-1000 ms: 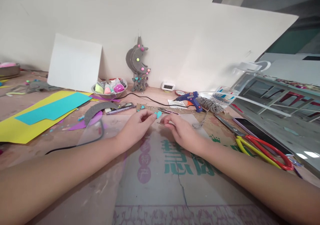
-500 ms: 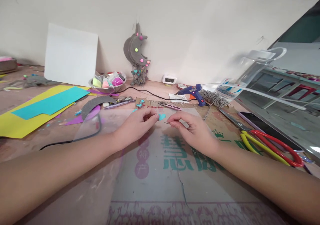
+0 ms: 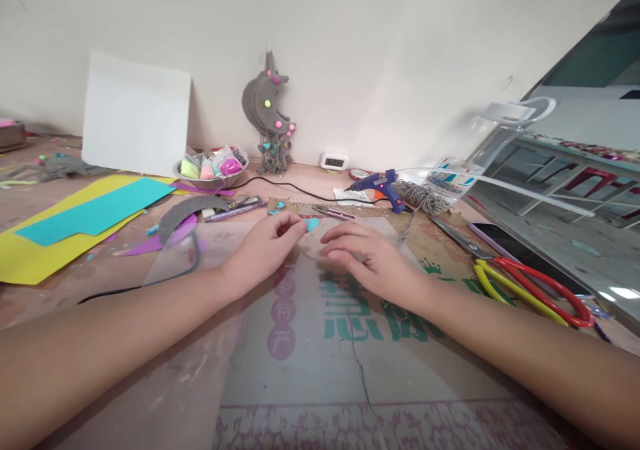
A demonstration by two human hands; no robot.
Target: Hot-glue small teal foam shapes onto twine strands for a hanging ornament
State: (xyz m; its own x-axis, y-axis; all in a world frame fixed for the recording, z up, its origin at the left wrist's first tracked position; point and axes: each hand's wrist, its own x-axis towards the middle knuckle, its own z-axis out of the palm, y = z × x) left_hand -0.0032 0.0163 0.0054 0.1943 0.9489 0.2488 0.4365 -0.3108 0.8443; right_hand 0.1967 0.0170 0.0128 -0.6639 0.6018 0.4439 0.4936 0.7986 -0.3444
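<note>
My left hand (image 3: 267, 247) pinches a small teal piece (image 3: 313, 224) between thumb and fingertips, just above a clear plastic sheet (image 3: 210, 343) on the table. My right hand (image 3: 367, 258) lies close to the right of it, fingers stretched out low over the sheet, palm down, with nothing visible in them. Its fingertips almost reach the teal piece. A grey string (image 3: 407, 231) runs from a coil (image 3: 423, 198) towards the right hand.
A blue glue gun (image 3: 381, 187) lies behind the hands. Red and yellow scissors (image 3: 530, 287) and a phone (image 3: 520, 257) lie right. Yellow paper (image 3: 30, 257) with a teal sheet (image 3: 95, 211) lies left, a bowl of clay (image 3: 213, 169) and a grey moon hanging (image 3: 267, 107) behind.
My right hand has gone from a pinch to flat, outstretched fingers and has sunk towards the sheet. My left hand keeps its hold on the teal piece.
</note>
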